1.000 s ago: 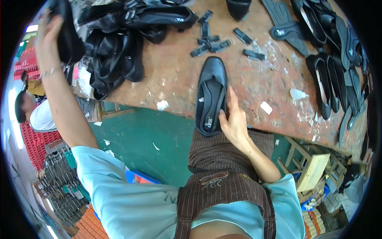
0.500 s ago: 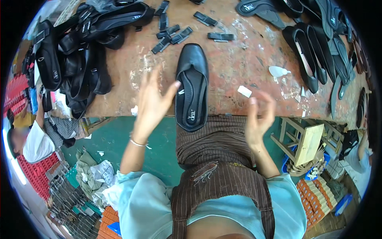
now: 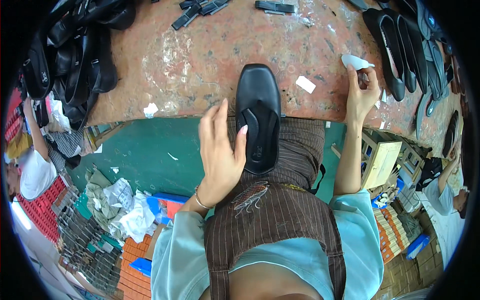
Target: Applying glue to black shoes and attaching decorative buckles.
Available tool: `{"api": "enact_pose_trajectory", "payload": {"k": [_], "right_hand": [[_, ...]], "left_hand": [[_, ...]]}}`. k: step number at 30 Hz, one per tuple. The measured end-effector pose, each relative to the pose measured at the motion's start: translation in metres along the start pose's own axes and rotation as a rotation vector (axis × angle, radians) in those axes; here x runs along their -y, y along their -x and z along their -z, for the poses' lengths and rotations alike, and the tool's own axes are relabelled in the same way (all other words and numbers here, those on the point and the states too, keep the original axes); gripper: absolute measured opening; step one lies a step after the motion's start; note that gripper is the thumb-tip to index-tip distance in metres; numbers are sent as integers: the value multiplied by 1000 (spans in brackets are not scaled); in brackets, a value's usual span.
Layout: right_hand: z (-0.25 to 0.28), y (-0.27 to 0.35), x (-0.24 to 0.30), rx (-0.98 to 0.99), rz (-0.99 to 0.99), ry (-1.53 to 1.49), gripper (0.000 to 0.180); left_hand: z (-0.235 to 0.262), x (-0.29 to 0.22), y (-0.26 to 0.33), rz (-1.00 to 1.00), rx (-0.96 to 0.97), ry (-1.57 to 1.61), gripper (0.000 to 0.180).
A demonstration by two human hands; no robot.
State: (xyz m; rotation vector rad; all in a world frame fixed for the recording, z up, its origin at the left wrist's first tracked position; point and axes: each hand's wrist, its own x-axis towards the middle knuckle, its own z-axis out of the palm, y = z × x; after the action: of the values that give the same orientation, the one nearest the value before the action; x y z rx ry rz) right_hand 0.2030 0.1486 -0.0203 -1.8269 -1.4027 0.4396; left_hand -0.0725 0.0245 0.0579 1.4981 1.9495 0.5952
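Note:
A black square-toed slip-on shoe (image 3: 261, 85) lies before me, toe pointing away, its heel end over my lap and its toe over the table's front edge. Inside it, the dark insole (image 3: 260, 145) shows, with a curved piece standing up along the left side. My left hand (image 3: 220, 147) is at the shoe's left side, fingers stretched and apart, thumb tip against the rim. At the right, my right hand (image 3: 362, 92) reaches a small white squeeze bottle (image 3: 352, 61); thumb and fingers are at its near edge, still apart. They hide part of it.
Between shoe and bottle lies a small white card (image 3: 305, 84). Black shoes are piled at the left (image 3: 82, 60), and black pumps (image 3: 392, 55) stand at the right. Black bow pieces (image 3: 200, 10) lie at the back. A wooden stool (image 3: 382, 162) stands below the table's right side.
My view has shifted, and the table sits higher in the picture. The shoe is closer to me. My right hand has moved right to the squeeze bottle; my left hand has come down alongside the shoe.

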Motion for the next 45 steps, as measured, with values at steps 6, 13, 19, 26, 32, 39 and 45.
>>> {"api": "enact_pose_trajectory", "payload": {"k": [6, 13, 19, 26, 32, 39, 45], "right_hand": [[-2, 2, 4, 56, 50, -241, 15], [3, 40, 63, 462, 92, -586, 21], [3, 41, 89, 608, 451, -208, 26], [1, 47, 100, 735, 562, -32, 26], [-6, 46, 101, 717, 667, 21, 23], [-7, 46, 106, 693, 712, 54, 19], [-6, 46, 110, 719, 709, 99, 21]], "left_hand": [[-9, -26, 13, 417, 318, 1344, 55], [-72, 3, -28, 601, 85, 2335, 14], [-72, -2, -28, 577, 74, 2316, 20], [-72, -3, -6, 496, 10, 2218, 23], [-74, -3, -6, 565, -23, 2143, 24], [-74, -6, -6, 556, -34, 2111, 18], [-74, -8, -5, 552, -50, 2103, 18]]}}
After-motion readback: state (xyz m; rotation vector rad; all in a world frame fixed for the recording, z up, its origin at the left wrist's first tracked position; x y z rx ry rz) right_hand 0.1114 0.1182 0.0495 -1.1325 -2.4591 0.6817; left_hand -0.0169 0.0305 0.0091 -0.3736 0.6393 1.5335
